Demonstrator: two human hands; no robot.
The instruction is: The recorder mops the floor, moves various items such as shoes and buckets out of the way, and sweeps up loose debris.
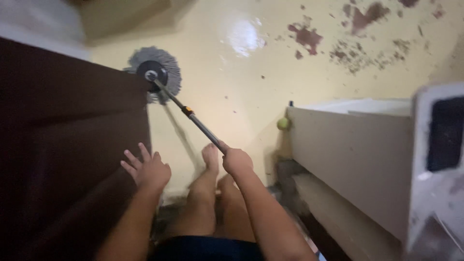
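My right hand [237,161] grips the end of a dark mop handle [193,118] with a small orange collar. The handle runs up and left to a round grey string mop head [157,72] lying on the pale yellow floor [241,72], against the corner of a dark brown piece of furniture [67,135]. My left hand [147,169] is held out with fingers spread, resting on or just over the edge of that brown surface; it holds nothing. My bare legs and one foot [210,159] show below, between the hands.
A beige cabinet or drawer unit [348,154] stands on the right, with a small yellow-green ball [283,123] at its corner. Reddish-brown patches [357,29] mark the far floor. A white object with a dark panel [442,145] is blurred at the right edge.
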